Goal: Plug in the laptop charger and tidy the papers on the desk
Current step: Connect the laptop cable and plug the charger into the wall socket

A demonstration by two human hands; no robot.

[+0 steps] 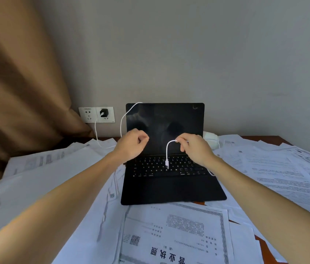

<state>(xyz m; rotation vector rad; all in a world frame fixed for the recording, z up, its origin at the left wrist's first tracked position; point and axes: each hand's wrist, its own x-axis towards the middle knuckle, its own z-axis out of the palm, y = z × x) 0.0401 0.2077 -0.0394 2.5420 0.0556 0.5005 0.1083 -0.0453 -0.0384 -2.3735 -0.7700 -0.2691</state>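
Observation:
A black laptop (169, 187) stands open on the desk with its screen dark. My right hand (194, 147) pinches the white charger cable (167, 149) above the keyboard, and the cable's plug end (167, 163) hangs down over the keys. My left hand (131, 144) hovers at the screen's left edge with its fingers curled and nothing visible in them. The cable loops over the screen's top left corner and runs to a black adapter (103, 112) seated in the wall socket plate (110, 116). Loose printed papers (173, 231) cover the desk all around the laptop.
A white mouse-like object (210, 139) lies behind the laptop's right side. A tan curtain (17, 92) hangs at the left beside a second socket plate (88, 114) with nothing plugged in. Bare brown desk (264, 244) shows at the lower right between sheets.

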